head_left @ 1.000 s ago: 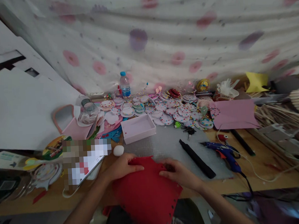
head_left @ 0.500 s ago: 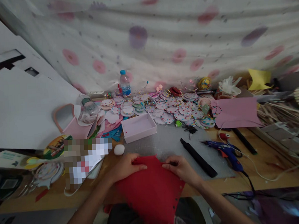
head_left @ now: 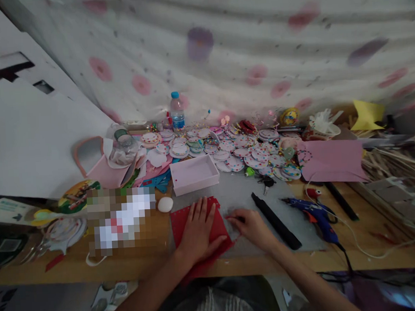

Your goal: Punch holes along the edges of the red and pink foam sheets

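A red felt-like sheet with small holes along its edges lies on the grey mat at the table's front edge. My left hand rests flat on it, fingers spread. Just to the right of the sheet, my right hand is closed in a pinch. A thin reddish bit shows at its fingertips, too small and blurred to name. Farther right on the mat lies a long black strip. Behind the sheet stands a shallow white box.
Many decorated white discs are heaped at the back. A blue glue gun with a cable lies at right, keys behind the black strip. A white egg-shaped object sits left of the sheet. A water bottle stands behind.
The red sheet has come down from between both hands to lie on the table. My left hand has flattened onto it. My right hand has let go of its edge and sits beside it.
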`<action>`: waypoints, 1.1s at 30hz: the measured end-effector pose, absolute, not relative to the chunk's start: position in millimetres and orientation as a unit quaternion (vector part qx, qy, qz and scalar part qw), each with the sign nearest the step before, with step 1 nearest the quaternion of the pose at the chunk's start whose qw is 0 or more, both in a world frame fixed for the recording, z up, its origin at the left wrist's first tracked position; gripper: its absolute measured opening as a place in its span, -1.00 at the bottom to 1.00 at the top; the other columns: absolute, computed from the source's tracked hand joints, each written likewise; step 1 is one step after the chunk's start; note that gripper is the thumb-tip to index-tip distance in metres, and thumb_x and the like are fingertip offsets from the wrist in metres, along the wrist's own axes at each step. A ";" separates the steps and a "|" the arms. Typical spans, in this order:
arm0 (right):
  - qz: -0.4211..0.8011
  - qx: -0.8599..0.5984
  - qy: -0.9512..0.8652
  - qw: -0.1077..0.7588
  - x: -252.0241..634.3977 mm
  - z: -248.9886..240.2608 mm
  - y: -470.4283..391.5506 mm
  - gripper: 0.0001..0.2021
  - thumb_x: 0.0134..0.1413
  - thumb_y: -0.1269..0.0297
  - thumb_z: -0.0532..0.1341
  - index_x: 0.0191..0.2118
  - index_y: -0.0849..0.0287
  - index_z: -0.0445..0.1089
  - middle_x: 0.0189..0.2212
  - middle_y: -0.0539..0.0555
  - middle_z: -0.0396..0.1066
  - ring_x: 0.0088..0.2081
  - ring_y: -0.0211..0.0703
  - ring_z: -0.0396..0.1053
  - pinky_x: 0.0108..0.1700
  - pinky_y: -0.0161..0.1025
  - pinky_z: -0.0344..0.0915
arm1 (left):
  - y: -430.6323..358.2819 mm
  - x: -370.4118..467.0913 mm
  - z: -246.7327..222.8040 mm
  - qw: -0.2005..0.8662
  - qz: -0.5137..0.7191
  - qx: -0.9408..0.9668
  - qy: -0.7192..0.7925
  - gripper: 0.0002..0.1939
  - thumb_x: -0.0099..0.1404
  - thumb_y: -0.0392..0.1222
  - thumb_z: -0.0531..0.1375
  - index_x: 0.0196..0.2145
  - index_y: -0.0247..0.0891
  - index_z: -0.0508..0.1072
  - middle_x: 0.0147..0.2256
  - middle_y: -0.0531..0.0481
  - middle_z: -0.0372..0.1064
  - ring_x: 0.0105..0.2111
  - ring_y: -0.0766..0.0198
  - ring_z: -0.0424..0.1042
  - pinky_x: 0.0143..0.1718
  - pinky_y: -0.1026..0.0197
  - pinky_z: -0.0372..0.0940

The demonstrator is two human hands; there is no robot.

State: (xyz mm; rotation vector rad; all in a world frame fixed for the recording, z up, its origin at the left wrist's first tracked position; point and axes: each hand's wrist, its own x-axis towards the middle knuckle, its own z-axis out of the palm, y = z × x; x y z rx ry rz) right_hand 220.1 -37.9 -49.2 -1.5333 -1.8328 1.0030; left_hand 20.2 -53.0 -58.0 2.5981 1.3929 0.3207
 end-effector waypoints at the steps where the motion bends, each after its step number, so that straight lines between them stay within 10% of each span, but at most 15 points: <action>1: 0.357 -0.577 -0.682 0.274 226.9 -46.8 -31.5 -0.80 0.00 0.26 0.17 -0.58 0.17 0.39 -0.65 -0.01 0.33 -0.55 -0.21 0.24 -0.46 -0.31 0.12 | -52.6 19.0 -58.1 0.090 0.105 0.874 0.466 -0.14 0.24 0.29 -0.06 0.28 -0.38 -0.10 0.30 -0.34 -0.33 0.28 -0.15 -0.32 0.21 -0.20 -0.25; 11: 0.315 -0.583 -0.695 0.278 223.4 -53.5 -14.4 -0.73 0.19 0.24 -0.08 -0.32 0.19 0.32 -0.46 0.09 0.41 -0.42 -0.13 0.35 -0.34 -0.25 0.25 | -53.5 17.8 -53.9 0.081 0.113 0.873 0.468 -0.11 0.25 0.31 -0.10 0.28 -0.46 -0.15 0.30 -0.32 -0.32 0.28 -0.10 -0.32 0.23 -0.13 -0.28; 33: 0.258 -0.485 -0.827 0.118 238.7 -41.0 47.4 -0.89 0.07 0.45 0.07 -0.38 0.21 0.32 -0.43 0.10 0.37 -0.39 -0.17 0.28 -0.32 -0.31 0.13 | -54.3 18.4 -51.5 0.094 0.093 0.871 0.473 -0.13 0.25 0.31 -0.13 0.30 -0.38 -0.17 0.31 -0.22 -0.30 0.28 -0.08 -0.28 0.22 -0.13 -0.32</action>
